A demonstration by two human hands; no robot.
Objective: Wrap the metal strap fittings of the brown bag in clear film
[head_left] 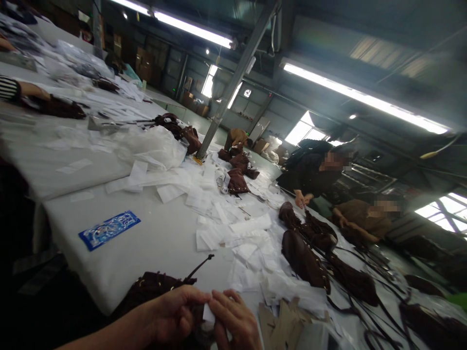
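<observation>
My left hand [177, 311] reaches in from the lower left, its thumb and fingers pinched together. My right hand [235, 318] meets it with bent fingers. Between them is a small white piece [208, 313], perhaps paper or a label, and both hands are closed on it. Something rounded and pale shows just below it, too blurred to name. Right behind my left hand lies a dark brown drawstring bag [156, 282] with metal eyelets, its knotted cord [199, 269] sticking up. My left forearm partly covers this bag.
On the white table [153, 233] lie a blue packet [109, 230], scattered white paper slips [251, 233] and clear plastic [153, 146]. Several brown bags [302, 257] with long straps cover the right side. A metal post [233, 82] rises mid-table. Co-workers [310, 165] stand across it.
</observation>
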